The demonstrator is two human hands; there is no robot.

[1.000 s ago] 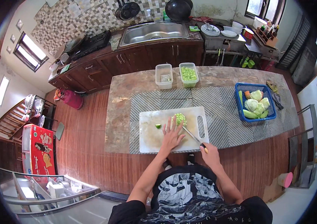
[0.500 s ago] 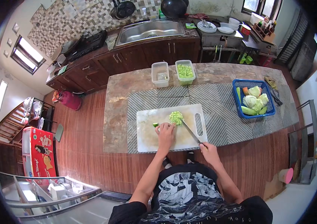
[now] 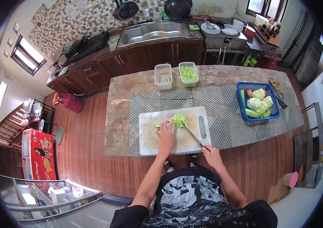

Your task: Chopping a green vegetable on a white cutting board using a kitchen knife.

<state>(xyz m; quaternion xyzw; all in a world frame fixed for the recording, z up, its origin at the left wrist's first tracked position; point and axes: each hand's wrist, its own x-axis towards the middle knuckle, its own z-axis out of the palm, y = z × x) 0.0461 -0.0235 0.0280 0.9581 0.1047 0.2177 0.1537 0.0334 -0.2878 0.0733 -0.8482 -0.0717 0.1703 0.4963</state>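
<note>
My right hand (image 3: 212,155) grips the handle of a long knife (image 3: 193,135), whose tip lies in a pile of chopped green vegetable (image 3: 178,119). Both are over a white cutting board (image 3: 150,142). My left hand (image 3: 165,135) is open over the board left of the pile, fingers slightly bent; a small green piece (image 3: 157,126) shows beside its fingertips, partly covered. Beyond the board stand a nearly empty clear container (image 3: 163,70) and another (image 3: 190,81) holding chopped green pieces.
A blue basket (image 3: 258,116) of pale leafy heads and long green vegetables sits right on the worktable (image 3: 119,110). Behind are a steel sink (image 3: 152,32), stove (image 3: 89,45) and stacked plates (image 3: 211,28). A pink gas cylinder (image 3: 72,102) and red freezer (image 3: 39,152) stand left.
My left hand, spread out beside the pile a second ago, has drawn left with fingers more bent, nearer the small green piece. The knife hand has barely moved.
</note>
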